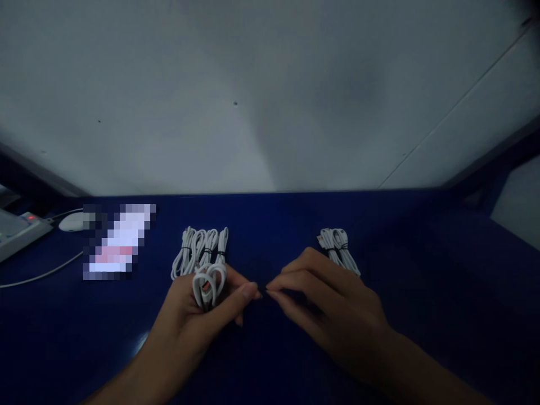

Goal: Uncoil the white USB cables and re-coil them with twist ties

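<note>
Fingers of the left hand [189,318] curl around a small coil of white cable [206,293], while its thumb and forefinger tips come together beside it. On the right hand [341,298], thumb and forefinger are pinched tip to tip, just short of the left ones; the shot is too dark to tell whether something thin lies between.

Behind the work rises a pale wall [211,140], and below it spreads a dark blue table [270,236]. At the far left sit a white power strip [25,235] and a blurred bright screen [118,239]. A row of tied white cable bundles [198,250] lies just beyond the left hand, and a smaller group of bundles [343,256] lies partly behind the right. Dark ties [221,253] cinch their middles.

The held coil hangs over the table, its plug end showing among the loops. For this close fingertip work, a steady left grip seems best: snug enough to keep the loops together, loose enough not to kink them. The right pinch would do well to stay light and near the left fingertips, with the plug kept clear.
</note>
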A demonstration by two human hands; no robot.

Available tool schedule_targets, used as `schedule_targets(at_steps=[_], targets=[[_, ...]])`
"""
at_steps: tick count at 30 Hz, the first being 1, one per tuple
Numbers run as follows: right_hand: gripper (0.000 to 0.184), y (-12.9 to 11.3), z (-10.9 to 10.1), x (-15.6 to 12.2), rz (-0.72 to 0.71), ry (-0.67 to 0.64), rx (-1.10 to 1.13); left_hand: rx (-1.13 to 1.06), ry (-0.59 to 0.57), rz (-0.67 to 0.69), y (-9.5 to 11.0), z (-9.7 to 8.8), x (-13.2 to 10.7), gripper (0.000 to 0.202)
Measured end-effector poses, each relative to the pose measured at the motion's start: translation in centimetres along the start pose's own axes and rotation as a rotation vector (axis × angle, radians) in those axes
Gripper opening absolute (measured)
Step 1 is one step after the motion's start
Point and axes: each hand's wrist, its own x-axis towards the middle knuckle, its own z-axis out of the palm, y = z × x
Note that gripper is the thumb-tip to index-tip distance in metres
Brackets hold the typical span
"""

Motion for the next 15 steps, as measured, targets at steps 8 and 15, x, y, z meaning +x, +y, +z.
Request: schedule_targets(at_steps=[8, 15], targets=[[0.015, -0.62, 0.46, -0.08, 0.061, 0.081, -0.022, -0.002, -0.012, -0.022, 0.14, -0.05, 0.01, 0.031], [0.016, -0.24, 0.09, -0.06, 0.037, 0.033, 0.017, -0.006, -0.048, -0.056, -0.34, -0.48, 0.11, 0.026]])
